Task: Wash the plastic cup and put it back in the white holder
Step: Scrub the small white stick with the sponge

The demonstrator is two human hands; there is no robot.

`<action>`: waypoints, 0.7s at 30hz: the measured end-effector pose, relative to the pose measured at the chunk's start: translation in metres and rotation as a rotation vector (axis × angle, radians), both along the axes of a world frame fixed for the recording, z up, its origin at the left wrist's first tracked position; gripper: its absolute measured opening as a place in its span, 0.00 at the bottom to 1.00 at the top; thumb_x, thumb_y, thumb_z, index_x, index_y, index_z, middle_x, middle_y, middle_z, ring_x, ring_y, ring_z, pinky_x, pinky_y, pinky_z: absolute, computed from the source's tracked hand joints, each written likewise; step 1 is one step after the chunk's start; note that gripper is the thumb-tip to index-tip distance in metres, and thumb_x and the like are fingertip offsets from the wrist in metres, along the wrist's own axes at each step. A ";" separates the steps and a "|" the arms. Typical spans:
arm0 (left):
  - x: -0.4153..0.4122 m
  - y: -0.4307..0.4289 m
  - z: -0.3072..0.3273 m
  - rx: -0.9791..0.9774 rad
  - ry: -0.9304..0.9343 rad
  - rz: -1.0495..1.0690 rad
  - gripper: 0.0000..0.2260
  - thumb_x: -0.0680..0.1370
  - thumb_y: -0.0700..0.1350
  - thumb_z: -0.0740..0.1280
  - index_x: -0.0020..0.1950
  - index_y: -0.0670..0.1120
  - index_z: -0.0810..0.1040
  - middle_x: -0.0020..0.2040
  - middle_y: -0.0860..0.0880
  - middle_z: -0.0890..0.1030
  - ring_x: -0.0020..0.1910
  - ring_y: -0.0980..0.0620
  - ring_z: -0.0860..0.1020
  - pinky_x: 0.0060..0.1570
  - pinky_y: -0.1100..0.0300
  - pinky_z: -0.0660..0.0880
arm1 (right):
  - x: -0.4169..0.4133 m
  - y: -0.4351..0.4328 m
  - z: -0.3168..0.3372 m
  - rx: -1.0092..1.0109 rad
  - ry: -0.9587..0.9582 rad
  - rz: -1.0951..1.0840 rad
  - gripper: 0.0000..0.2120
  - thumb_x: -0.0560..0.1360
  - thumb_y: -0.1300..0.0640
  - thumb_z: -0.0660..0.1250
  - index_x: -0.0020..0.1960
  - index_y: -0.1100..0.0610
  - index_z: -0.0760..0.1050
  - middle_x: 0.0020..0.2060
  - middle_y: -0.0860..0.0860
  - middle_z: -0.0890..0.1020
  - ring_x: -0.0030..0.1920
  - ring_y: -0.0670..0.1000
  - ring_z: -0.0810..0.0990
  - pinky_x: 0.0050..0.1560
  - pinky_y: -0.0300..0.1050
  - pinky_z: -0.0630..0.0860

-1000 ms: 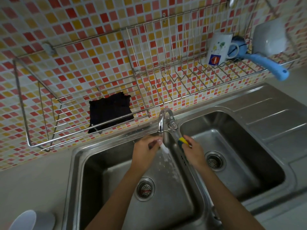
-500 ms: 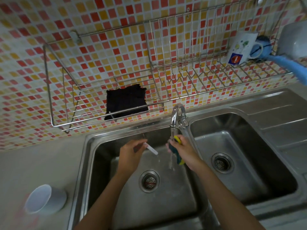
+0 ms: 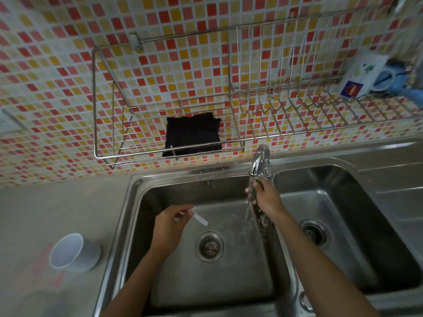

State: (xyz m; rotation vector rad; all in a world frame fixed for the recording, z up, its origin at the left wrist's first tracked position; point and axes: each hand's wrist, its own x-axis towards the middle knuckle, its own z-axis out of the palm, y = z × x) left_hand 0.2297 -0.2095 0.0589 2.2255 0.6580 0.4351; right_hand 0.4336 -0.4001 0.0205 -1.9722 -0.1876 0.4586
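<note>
The plastic cup (image 3: 73, 251), pale grey with a white inside, lies tilted on the counter left of the sink, apart from both hands. My left hand (image 3: 170, 227) is over the left basin (image 3: 229, 282) and pinches a thin white stick (image 3: 200, 219) that points right. My right hand (image 3: 266, 199) is under the tap (image 3: 259, 160), closed around a small dark object (image 3: 257, 183) that is mostly hidden. Water runs over that hand and splashes down. No white holder is visible.
A wire rack (image 3: 160, 154) on the tiled wall holds a black cloth (image 3: 192, 133). On its right end lie a white printed mug (image 3: 359, 76) and a blue utensil (image 3: 398, 72). The right basin (image 3: 343, 225) has its own drain (image 3: 313, 233).
My right hand left the tap lever and moved under the stream. My left hand drew away to the left with the white stick. The view swung left, bringing the cup further in.
</note>
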 end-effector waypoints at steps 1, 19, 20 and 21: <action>0.000 0.000 0.000 0.002 -0.004 0.006 0.08 0.74 0.42 0.72 0.53 0.47 0.84 0.46 0.54 0.84 0.44 0.63 0.80 0.43 0.77 0.72 | 0.005 0.000 0.001 -0.046 0.010 0.027 0.11 0.83 0.54 0.55 0.58 0.55 0.74 0.49 0.54 0.78 0.35 0.46 0.76 0.35 0.39 0.71; -0.043 -0.017 0.011 0.341 -0.075 -0.035 0.04 0.74 0.46 0.73 0.47 0.49 0.82 0.41 0.54 0.83 0.40 0.60 0.76 0.47 0.59 0.76 | -0.073 -0.022 -0.007 -0.153 -0.261 -0.135 0.10 0.82 0.57 0.54 0.49 0.58 0.72 0.40 0.56 0.79 0.41 0.57 0.79 0.41 0.46 0.69; -0.047 -0.016 0.004 0.341 -0.038 -0.050 0.03 0.74 0.46 0.73 0.46 0.50 0.83 0.41 0.54 0.83 0.40 0.58 0.78 0.47 0.54 0.78 | -0.081 -0.022 -0.014 -0.188 -0.236 -0.119 0.10 0.82 0.57 0.54 0.48 0.58 0.72 0.39 0.56 0.79 0.42 0.58 0.79 0.41 0.46 0.68; -0.050 -0.015 -0.003 0.330 -0.013 -0.054 0.02 0.74 0.46 0.73 0.46 0.50 0.83 0.42 0.53 0.84 0.41 0.55 0.80 0.48 0.51 0.78 | -0.088 -0.021 -0.014 -0.210 -0.224 -0.116 0.10 0.82 0.56 0.54 0.48 0.58 0.71 0.39 0.56 0.79 0.41 0.58 0.79 0.40 0.46 0.69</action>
